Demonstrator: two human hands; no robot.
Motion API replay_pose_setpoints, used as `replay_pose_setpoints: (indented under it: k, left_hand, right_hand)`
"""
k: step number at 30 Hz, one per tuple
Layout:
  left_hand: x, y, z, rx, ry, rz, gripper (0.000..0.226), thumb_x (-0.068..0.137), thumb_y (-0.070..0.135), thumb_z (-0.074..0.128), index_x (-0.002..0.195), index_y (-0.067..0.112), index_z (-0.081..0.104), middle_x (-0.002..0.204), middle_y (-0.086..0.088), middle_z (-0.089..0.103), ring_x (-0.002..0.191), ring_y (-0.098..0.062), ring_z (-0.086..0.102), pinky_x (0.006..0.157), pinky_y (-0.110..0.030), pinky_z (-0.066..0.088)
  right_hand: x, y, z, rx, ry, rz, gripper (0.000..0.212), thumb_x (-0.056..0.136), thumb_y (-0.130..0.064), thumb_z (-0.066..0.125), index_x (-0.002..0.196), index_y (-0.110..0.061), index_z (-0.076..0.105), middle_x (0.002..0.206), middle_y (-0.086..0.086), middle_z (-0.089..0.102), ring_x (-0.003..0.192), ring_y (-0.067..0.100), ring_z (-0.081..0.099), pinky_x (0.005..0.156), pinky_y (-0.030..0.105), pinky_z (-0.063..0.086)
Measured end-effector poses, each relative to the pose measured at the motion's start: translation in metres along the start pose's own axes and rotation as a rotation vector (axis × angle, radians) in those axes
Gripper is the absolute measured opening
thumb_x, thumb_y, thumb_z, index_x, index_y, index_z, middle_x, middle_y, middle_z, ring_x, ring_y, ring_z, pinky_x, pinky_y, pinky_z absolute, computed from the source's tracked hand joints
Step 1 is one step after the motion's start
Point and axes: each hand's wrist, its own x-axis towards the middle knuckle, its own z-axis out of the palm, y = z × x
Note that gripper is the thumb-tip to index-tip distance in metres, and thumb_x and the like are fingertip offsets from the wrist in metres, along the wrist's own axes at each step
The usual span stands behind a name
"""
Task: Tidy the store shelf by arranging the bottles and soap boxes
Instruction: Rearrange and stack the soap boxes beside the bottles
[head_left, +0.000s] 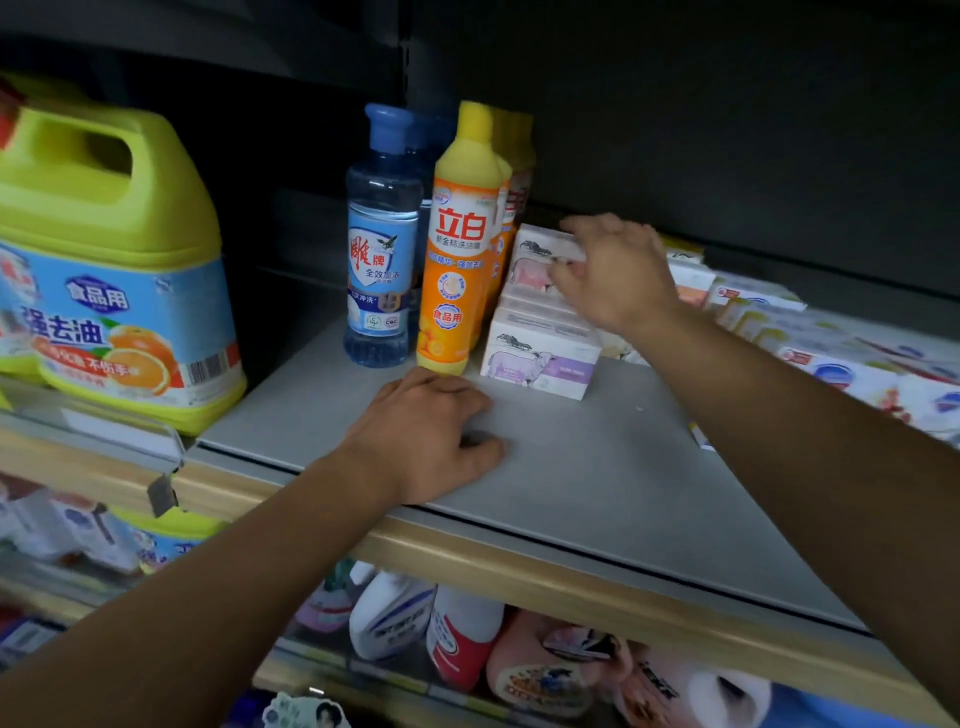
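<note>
On the grey shelf (597, 467) stand a clear blue bottle (382, 234) and an orange-and-yellow dish soap bottle (457, 260), with more of each lined up behind them. Right of the bottles is a stack of white soap boxes: a purple-printed box (540, 364) at the front and a pink-printed box (535, 260) higher up behind it. My right hand (613, 270) reaches over the stack and holds the right end of the pink box, thumb on top and fingers on its front. My left hand (426, 431) rests palm down on the shelf, just in front of the orange bottle, holding nothing.
A large green detergent jug (104, 260) fills the left of the shelf. Several more soap boxes (857, 364) lie crowded along the right side. The shelf's wooden front edge (519, 566) runs across, and below it are several bottles (389, 613).
</note>
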Motion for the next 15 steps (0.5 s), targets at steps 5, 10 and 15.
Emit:
replay_pose_setpoints:
  k: [5, 10, 15]
  left_hand:
    - [-0.003, 0.005, -0.005, 0.000, -0.026, -0.018, 0.075, 0.077, 0.073, 0.031, 0.132, 0.028, 0.057, 0.136, 0.008, 0.055, 0.126, -0.019, 0.045, 0.107, -0.038, 0.038]
    - [-0.011, 0.013, -0.009, -0.020, 0.030, -0.047, 0.049, 0.090, 0.055, 0.053, 0.127, 0.023, 0.061, 0.127, -0.002, 0.063, 0.116, -0.024, 0.054, 0.095, -0.038, 0.048]
    - [-0.011, 0.028, -0.017, -0.060, 0.098, -0.015, 0.046, 0.087, 0.045, 0.063, 0.127, 0.022, 0.061, 0.124, -0.002, 0.065, 0.108, -0.022, 0.061, 0.086, -0.031, 0.049]
  right_hand:
    - [-0.088, 0.003, -0.020, 0.200, -0.064, 0.044, 0.052, 0.094, -0.040, 0.055, 0.140, -0.018, 0.049, 0.141, 0.009, 0.051, 0.129, 0.030, 0.045, 0.108, 0.038, 0.036]
    - [-0.172, 0.023, -0.017, 0.188, -0.251, 0.117, 0.052, 0.094, -0.040, 0.055, 0.142, -0.018, 0.048, 0.141, 0.007, 0.050, 0.132, 0.028, 0.043, 0.110, 0.032, 0.031]
    - [-0.199, 0.044, -0.008, 0.217, -0.361, 0.224, 0.059, 0.094, -0.054, 0.046, 0.144, -0.021, 0.044, 0.147, 0.001, 0.045, 0.136, 0.022, 0.039, 0.112, 0.032, 0.031]
